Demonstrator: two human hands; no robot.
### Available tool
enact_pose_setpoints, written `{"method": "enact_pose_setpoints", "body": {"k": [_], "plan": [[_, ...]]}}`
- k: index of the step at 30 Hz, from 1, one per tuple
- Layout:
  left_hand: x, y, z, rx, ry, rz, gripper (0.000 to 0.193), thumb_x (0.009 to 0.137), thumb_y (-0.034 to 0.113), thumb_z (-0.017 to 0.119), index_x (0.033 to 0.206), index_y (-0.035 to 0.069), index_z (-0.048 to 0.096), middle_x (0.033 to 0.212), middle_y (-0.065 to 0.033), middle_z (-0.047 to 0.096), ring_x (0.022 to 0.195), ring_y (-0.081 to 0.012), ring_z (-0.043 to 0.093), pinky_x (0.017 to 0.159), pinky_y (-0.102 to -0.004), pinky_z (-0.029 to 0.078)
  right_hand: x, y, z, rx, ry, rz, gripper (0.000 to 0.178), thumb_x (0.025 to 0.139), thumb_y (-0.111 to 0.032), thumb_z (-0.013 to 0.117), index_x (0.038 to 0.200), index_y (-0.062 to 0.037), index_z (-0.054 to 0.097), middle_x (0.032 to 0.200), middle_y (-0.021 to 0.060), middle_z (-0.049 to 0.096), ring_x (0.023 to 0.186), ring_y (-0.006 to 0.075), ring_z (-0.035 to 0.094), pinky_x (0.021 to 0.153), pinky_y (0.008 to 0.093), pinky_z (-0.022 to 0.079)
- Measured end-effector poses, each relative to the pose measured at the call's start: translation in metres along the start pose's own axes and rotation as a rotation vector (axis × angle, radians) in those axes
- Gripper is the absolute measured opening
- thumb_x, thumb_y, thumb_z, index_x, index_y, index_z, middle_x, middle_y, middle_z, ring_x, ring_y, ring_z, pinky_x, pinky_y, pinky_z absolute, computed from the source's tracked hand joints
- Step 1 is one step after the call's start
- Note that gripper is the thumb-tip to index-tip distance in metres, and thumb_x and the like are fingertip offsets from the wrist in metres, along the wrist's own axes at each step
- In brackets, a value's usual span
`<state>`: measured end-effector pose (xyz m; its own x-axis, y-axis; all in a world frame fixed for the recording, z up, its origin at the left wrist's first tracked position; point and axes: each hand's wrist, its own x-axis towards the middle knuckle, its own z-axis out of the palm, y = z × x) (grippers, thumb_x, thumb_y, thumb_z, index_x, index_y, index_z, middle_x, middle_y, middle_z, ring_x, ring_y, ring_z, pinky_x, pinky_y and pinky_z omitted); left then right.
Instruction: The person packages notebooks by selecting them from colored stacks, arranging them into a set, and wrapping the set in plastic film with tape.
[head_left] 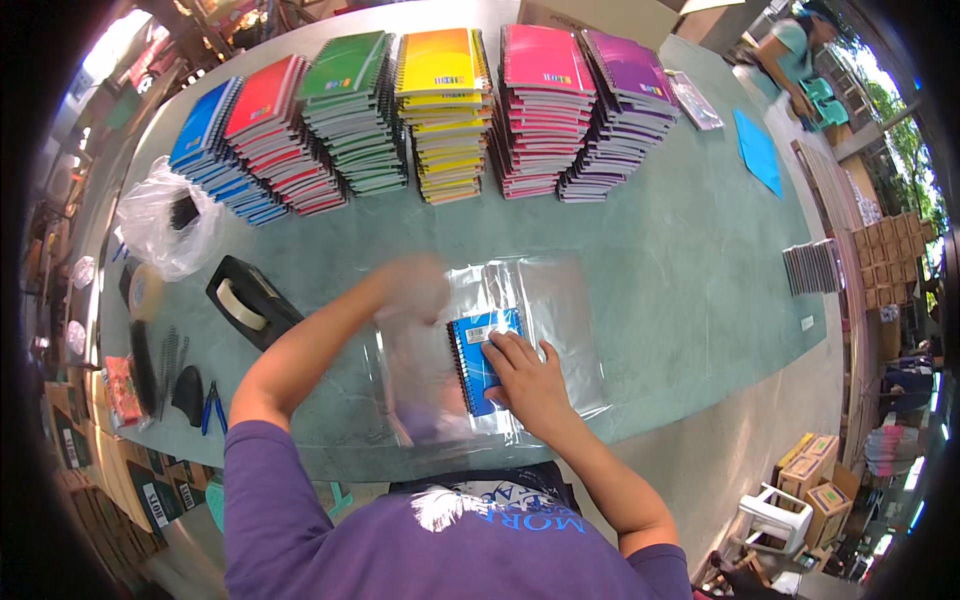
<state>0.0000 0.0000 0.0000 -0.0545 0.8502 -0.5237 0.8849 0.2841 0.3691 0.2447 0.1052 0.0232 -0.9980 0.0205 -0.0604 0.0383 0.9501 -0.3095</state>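
Workshop-type space going on here, with cardboard boxes point(815, 465) and a white stool point(775, 517) sitting well off to the right of the blue notebook point(470, 375), the single one lying right in front of the person on the green desk point(690, 290). Clear plastic film point(565, 310) is spreading out around that notebook; can't tell if it's lying on top or tucked under a layer.

Right hand point(528, 385) is resting flat over the notebook, fingers loosely spread and not pinching anything, probably because it's keeping the cover from sliding on slick plastic. Left hand point(415, 288) is showing up as a smear just beyond and left of the notebook, so I can't tell what its fingers are doing.

Beyond the notebook, six stacks of spiral notebooks point(442, 120) are standing in an arc, one color each, which looks like sorting so any color's easy to grab. Left of the notebook, a black tape dispenser point(255, 305) is sitting near the left forearm, I'm guessing for quick reach, with blue-handled pliers point(212, 408) lying farther left and a crumpled plastic bag point(165, 240) slumping beyond.
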Motion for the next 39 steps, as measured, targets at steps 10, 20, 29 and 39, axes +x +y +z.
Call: {"method": "enact_pose_setpoints", "body": {"k": [10,20,29,39], "plan": [[-0.057,0.108,0.114,-1.665,0.822,-0.637,0.014,0.082,0.011,0.058,0.094,0.003,0.057,0.076,-0.0047,0.059,0.067,-0.0118,0.055,0.057,-0.0277,0.045,0.009,0.019,-0.009,0.074,0.029,-0.151,0.065,0.059,-0.040,0.074,0.113,-0.0092,0.055,0.116,0.0049,0.052,0.108,0.0236,0.048,0.085,0.0389,0.036],[-0.059,0.154,0.100,-0.715,0.744,-0.401,0.019,0.083,0.020,0.051,0.081,0.001,0.055,0.070,-0.0149,0.058,0.067,-0.0283,0.058,0.061,-0.0412,0.045,0.016,0.052,0.012,0.236,0.015,-0.357,0.083,0.058,-0.043,0.075,0.128,-0.0099,0.044,0.140,0.0101,0.036,0.132,0.0325,0.026,0.105,0.0514,0.019],[-0.020,0.175,0.080,-0.314,0.512,-0.363,0.020,0.077,0.019,0.055,0.076,-0.001,0.055,0.076,-0.0173,0.060,0.073,-0.0321,0.061,0.059,-0.0442,0.047,0.026,0.056,0.004,0.193,-0.150,-0.396,0.090,0.065,-0.040,0.072,0.139,-0.0100,0.030,0.146,0.0109,0.024,0.135,0.0345,0.017,0.107,0.0536,0.012],[-0.009,0.182,0.083,-0.216,0.557,-0.385,0.023,0.077,0.016,0.056,0.088,-0.004,0.052,0.080,-0.0185,0.060,0.072,-0.0341,0.060,0.062,-0.0445,0.049,0.120,0.065,-0.001,0.459,-0.094,-0.089,0.055,0.073,-0.019,0.067,0.124,-0.0096,0.049,0.102,0.0117,0.060,0.099,0.0302,0.051,0.084,0.0422,0.040]]}}
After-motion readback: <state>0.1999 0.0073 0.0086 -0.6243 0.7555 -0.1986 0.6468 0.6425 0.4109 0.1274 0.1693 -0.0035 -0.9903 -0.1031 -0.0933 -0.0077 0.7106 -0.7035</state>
